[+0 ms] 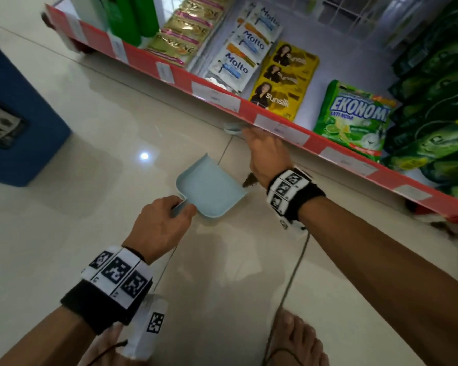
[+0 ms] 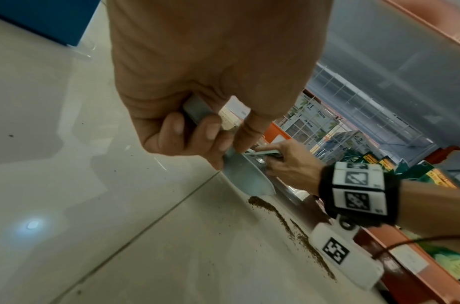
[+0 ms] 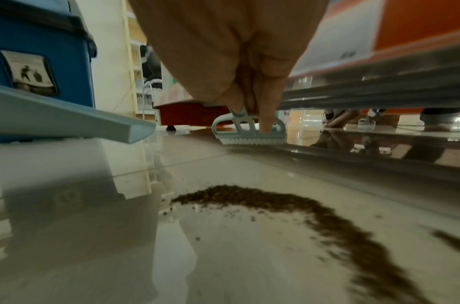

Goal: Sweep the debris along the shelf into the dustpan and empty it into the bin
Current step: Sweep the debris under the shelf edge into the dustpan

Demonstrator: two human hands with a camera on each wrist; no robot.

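Observation:
My left hand [image 1: 164,223] grips the handle of a pale blue dustpan [image 1: 212,188], which is tilted just above the tiled floor. In the left wrist view my curled fingers [image 2: 205,131] wrap that handle. My right hand [image 1: 262,151] holds a small pale blue hand brush [image 3: 249,133] with white bristles, low at the floor by the shelf's front edge, beyond the dustpan. A trail of brown debris [image 3: 314,214] lies on the floor along the shelf base, starting near the dustpan's lip [image 2: 262,203].
A blue bin [image 1: 13,114] stands on the floor at the left. The red-edged bottom shelf [image 1: 222,99] runs diagonally, stocked with sachets and a green detergent bag [image 1: 354,117]. My bare feet [image 1: 299,339] and two wrist cables are at the bottom.

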